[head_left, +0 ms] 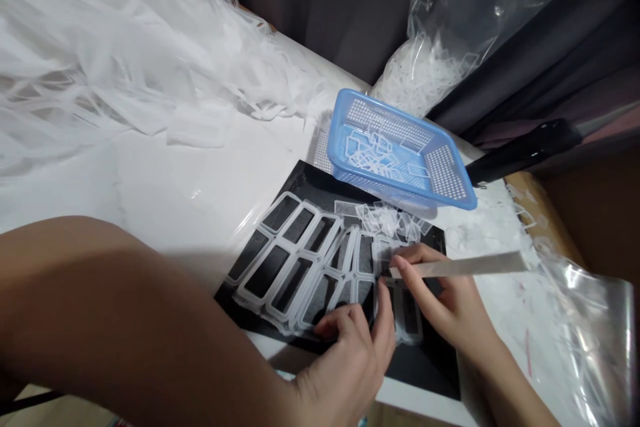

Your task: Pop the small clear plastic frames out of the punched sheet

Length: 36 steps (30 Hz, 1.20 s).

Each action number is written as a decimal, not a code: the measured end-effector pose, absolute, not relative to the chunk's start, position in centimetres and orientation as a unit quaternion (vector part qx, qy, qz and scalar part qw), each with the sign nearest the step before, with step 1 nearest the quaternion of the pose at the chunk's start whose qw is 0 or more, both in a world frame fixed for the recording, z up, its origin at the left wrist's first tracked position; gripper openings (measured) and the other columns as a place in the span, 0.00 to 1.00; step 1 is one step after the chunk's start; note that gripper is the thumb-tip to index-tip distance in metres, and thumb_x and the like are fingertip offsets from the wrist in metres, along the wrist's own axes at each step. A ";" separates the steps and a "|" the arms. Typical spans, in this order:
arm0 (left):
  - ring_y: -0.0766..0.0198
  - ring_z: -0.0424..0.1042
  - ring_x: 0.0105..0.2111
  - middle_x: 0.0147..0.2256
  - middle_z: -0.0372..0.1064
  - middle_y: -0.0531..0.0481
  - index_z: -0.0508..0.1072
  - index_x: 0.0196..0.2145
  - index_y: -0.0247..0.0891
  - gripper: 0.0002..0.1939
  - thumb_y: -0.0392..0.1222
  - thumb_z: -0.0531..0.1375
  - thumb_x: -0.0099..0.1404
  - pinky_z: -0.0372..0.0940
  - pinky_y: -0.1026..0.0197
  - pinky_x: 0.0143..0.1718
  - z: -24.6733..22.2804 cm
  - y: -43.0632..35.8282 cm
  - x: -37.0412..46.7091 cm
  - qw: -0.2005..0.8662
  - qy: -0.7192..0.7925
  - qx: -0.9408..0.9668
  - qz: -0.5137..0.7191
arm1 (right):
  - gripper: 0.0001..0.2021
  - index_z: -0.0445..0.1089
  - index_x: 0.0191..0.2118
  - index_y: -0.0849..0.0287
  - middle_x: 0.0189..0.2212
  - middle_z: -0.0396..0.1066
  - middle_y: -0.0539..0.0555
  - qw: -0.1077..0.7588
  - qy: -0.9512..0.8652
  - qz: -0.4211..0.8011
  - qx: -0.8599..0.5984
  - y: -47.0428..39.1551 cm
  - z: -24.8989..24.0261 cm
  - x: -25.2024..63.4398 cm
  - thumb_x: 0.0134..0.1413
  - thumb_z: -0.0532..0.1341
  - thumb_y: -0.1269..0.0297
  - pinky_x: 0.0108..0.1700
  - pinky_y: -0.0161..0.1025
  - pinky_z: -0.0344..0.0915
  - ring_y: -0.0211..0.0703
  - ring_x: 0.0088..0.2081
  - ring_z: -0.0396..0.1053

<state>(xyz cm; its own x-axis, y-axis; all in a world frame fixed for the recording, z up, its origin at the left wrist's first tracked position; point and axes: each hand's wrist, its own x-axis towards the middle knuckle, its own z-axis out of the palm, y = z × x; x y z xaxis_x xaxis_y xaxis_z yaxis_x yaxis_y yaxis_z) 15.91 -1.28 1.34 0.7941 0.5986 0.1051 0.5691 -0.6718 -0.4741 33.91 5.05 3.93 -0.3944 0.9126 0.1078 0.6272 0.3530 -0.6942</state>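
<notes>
My left hand (355, 353) rests at the lower edge of a stack of white rectangular plastic frames (293, 247), joined in rows on a black mat (425, 373). One finger stretches up onto the frames; the others are bent and spread apart from it. My right hand (450, 300) pinches a long flat white strip-like tool (470, 265), its tip down at the right-hand frames near my left fingertip. What the tip touches is hidden by my fingers. Just above lies a pile of small clear rectangular pieces (390, 220).
A blue plastic basket (400, 177) holding thin white frame outlines stands behind the mat. At the back, a clear bag (425, 73) is filled with white pieces. White strip material (125, 33) heaps at left. Another clear bag (590, 333) lies at right on the white table (155, 180).
</notes>
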 end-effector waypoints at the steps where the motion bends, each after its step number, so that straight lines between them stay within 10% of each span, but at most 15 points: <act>1: 0.64 0.65 0.21 0.61 0.59 0.33 0.64 0.61 0.41 0.25 0.49 0.45 0.72 0.54 0.56 0.19 1.0 -1.4 16.3 0.245 -0.329 -0.912 0.027 | 0.08 0.67 0.35 0.59 0.32 0.69 0.52 0.234 -0.806 0.263 -0.476 4.9 4.0 33.8 0.68 0.55 0.70 0.38 0.38 0.65 0.40 0.35 0.68; 11: 0.61 0.67 0.20 0.59 0.58 0.26 0.63 0.62 0.40 0.27 0.52 0.47 0.71 0.57 0.53 0.16 0.2 -1.6 17.6 0.239 -0.355 -0.902 0.056 | 0.04 0.68 0.41 0.65 0.43 0.75 0.61 0.144 -0.895 -0.042 -0.419 3.4 3.8 33.1 0.65 0.56 0.75 0.50 0.45 0.69 0.53 0.48 0.72; 25: 0.66 0.64 0.20 0.60 0.58 0.30 0.61 0.64 0.43 0.26 0.48 0.46 0.70 0.53 0.58 0.19 1.9 -0.9 15.6 0.274 -0.313 -0.908 0.059 | 0.12 0.68 0.37 0.56 0.23 0.65 0.52 0.062 -0.706 -0.179 -0.682 5.6 5.4 37.6 0.68 0.52 0.56 0.23 0.37 0.43 0.41 0.20 0.57; 32: 0.65 0.66 0.23 0.59 0.57 0.35 0.65 0.59 0.42 0.22 0.47 0.44 0.72 0.53 0.57 0.21 1.6 -1.8 15.5 0.285 -0.327 -0.901 0.005 | 0.08 0.68 0.35 0.56 0.37 0.71 0.54 0.246 -0.788 0.159 -0.542 5.5 6.1 35.8 0.67 0.56 0.63 0.39 0.39 0.65 0.45 0.40 0.71; 36: 0.66 0.63 0.25 0.51 0.63 0.41 0.65 0.54 0.41 0.19 0.50 0.52 0.70 0.52 0.58 0.22 1.0 -3.9 14.9 0.350 -0.279 -0.894 -0.038 | 0.10 0.67 0.33 0.58 0.31 0.69 0.51 0.149 -0.771 0.434 -0.442 4.3 6.3 34.6 0.67 0.56 0.65 0.35 0.36 0.65 0.40 0.33 0.70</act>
<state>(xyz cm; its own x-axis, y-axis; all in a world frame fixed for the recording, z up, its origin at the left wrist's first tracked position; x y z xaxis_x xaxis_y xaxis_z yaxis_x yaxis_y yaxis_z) 14.87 -3.89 0.95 0.8416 0.4717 0.2629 0.5248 -0.5997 -0.6041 34.58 4.30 6.30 -0.5648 0.8108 -0.1539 0.5520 0.2325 -0.8008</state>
